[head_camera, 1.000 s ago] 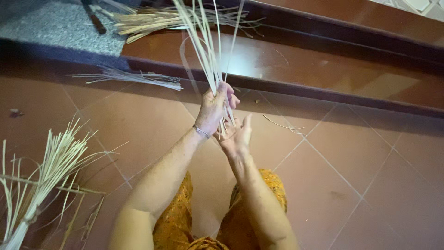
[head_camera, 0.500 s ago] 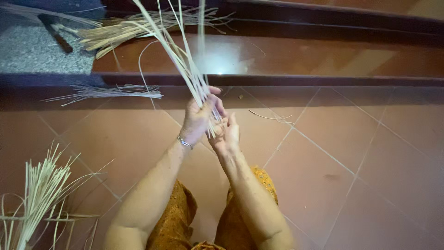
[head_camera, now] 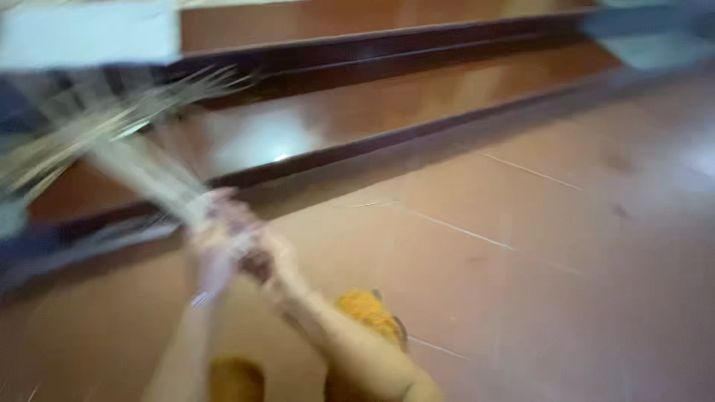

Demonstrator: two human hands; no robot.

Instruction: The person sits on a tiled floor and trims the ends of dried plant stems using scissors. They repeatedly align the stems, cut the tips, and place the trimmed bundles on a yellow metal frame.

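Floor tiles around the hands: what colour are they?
Reddish-brown floor tiles with pale grout lines; head view, though blurred.

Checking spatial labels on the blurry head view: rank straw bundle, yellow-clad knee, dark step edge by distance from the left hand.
1. Straw bundle: in the left hand, fanning up-left.
2. Yellow-clad knee: lower right of the hand.
3. Dark step edge: beyond, upper right.
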